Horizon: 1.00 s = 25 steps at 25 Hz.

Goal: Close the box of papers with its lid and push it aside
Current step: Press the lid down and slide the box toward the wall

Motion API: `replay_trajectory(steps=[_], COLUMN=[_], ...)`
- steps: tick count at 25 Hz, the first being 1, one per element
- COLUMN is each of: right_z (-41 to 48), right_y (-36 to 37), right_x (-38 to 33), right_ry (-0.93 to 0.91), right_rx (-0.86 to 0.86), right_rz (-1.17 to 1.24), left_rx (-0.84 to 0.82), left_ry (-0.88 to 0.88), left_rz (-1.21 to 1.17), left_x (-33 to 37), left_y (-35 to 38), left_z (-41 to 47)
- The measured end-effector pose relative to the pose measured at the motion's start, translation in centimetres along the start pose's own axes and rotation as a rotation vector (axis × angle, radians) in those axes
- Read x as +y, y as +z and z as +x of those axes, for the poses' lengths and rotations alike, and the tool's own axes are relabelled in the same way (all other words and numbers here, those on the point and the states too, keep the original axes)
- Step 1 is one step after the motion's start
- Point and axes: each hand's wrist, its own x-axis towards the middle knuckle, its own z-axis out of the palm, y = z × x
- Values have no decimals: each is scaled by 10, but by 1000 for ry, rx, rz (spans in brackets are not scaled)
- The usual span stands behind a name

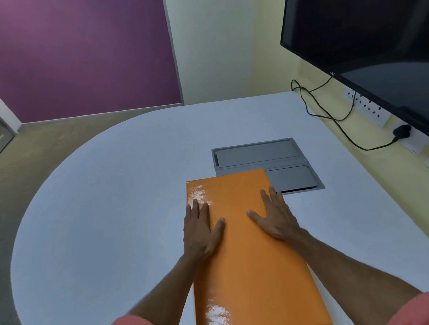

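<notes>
A glossy orange box lid [248, 260] covers the box of papers on the white table [108, 227], running from the near edge toward the middle. The box and its papers are hidden beneath the lid. My left hand [202, 230] lies flat on the lid's left edge near the far end, fingers spread, thumb on top. My right hand [274, 217] lies flat along the lid's right edge, fingers spread and pointing away from me. Neither hand grips anything.
A grey recessed cable hatch [258, 157] is set into the table just beyond the box. A black screen [381, 36] hangs on the right wall above a strip of sockets [370, 109] with a black cable [337, 121]. The table's rounded edge curves at left.
</notes>
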Motion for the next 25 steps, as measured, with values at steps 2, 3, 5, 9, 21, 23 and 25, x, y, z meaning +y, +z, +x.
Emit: replay_trajectory(steps=[2,3,5,9,21,23,25], right_z=[-20,-28,-42,-64,-77,-74,-71], right_y=[7,10,11,12,-2,-13,-24], right_x=[7,10,13,21,25,31,41], right_ry=[26,34,58,117,157,157,152], right_rx=[52,70,79,21,61,74,95], right_rz=[81,112,159,222,291,298,304], left_rx=[-8,-20,-28,-59,-102,-105,-110], left_ry=[-36,-61,-85,-110,-117,-99,-80], left_rz=[-91,-133,-200,-258,-339,-348,-351], left_x=[-6,-9,-13,-14,7,20,35], left_y=[0,-1,-2,-2,-8,-10,-9], left_z=[-17,-24,-36,-53,-61,-56,-49])
